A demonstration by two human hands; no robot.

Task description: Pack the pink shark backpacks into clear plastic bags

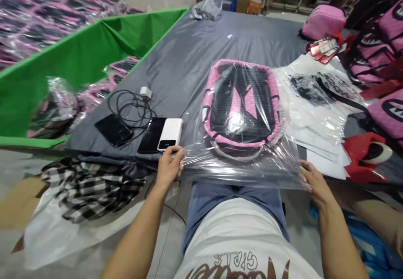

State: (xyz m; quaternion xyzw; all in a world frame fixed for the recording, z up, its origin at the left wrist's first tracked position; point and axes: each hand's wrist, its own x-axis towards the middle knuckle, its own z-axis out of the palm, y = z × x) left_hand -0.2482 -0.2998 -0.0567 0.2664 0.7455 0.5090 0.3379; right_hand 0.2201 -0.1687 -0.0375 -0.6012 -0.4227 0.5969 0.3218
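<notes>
A pink and black bag (242,106) lies flat on the grey-covered table in front of me, inside a clear plastic bag (239,172). The open-looking end of the plastic reaches over the table edge towards my body. My left hand (171,164) pinches the left corner of this end, just below a white power bank (171,132). Over at the right corner, my right hand (311,180) grips the plastic between thumb and fingers. Between both hands the film is stretched wide and creased.
Left of the bag lie phones (113,130) and a coiled black cable (132,109). White printed plastic bags (315,98), red tags (325,50) and more pink bags (325,20) crowd the right. A green-walled bin (75,50) with wrapped bags adjoins the left edge.
</notes>
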